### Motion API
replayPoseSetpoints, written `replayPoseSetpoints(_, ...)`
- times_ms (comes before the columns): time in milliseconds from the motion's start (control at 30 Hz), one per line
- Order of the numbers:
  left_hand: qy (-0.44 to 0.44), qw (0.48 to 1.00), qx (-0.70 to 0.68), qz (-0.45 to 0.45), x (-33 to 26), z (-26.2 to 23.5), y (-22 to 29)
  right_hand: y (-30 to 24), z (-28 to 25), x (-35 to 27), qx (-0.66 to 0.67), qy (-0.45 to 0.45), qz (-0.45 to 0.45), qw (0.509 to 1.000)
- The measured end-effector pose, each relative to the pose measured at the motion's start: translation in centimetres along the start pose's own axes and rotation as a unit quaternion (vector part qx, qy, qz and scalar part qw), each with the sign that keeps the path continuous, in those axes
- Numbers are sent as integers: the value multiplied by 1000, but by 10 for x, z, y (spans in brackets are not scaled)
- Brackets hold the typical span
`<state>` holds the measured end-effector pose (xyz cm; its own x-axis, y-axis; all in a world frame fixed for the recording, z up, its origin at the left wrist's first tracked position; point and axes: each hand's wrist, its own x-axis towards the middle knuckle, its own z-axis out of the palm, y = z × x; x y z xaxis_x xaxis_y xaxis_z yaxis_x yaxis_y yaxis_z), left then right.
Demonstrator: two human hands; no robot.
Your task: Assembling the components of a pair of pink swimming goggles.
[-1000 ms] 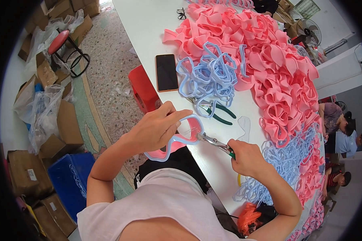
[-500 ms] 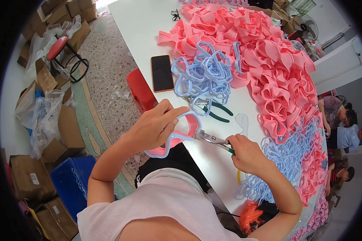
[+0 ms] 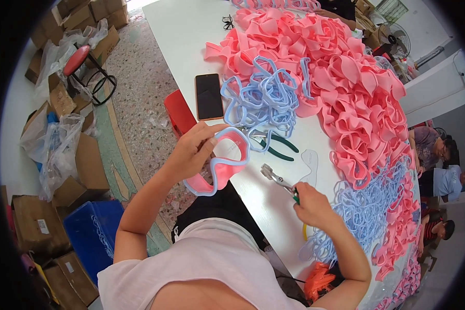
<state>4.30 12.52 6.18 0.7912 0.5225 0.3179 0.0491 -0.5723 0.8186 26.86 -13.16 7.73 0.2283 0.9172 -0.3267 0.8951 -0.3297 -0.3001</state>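
Holding a wavy pink band with pale-blue edging in front of the torso, by the near edge of the white flat-topped surface.

Of the two hands, the left pinches the band's upper left side, fingers closed; the right is wrapped round silver-headed, green-handled metal pliers, their head apart from the band.

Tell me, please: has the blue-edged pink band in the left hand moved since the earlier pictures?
Yes: the pink band has moved up and slightly left, nearer the phone.
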Motion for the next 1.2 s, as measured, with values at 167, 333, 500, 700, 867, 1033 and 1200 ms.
replayPoseSetpoints(167, 61, 982, -174, -33, 1, 17, -28, -5, 60, 10, -124, 33, 120, 984)
replayPoseSetpoints(333, 34, 955, -263, -131, 4, 25, -21, -19, 71, 18, -109, 69, 139, 982)
replayPoseSetpoints(500, 72, 970, -216, -90, 3, 38, -4, -69, 32, 37, 334, 232, -19, 913)
replayPoseSetpoints(700, 75, 993, -84, -17, 5, 39, 28, -77, 48, 59, 613, 176, 13, 771)
replayPoseSetpoints(867, 69, 976, -208, -5, 7, 55, 7, -93, 51, 49, 912, 57, -85, 398)
replayPoseSetpoints(1033, -49, 996, -67, 30, 13, 27, 25, -35, 57, 50, 640, 158, -40, 751)
replayPoseSetpoints(1200, -133, 984, 55, 107, 28, 16, 40, -53, -2, 45, 559, 205, -68, 800)
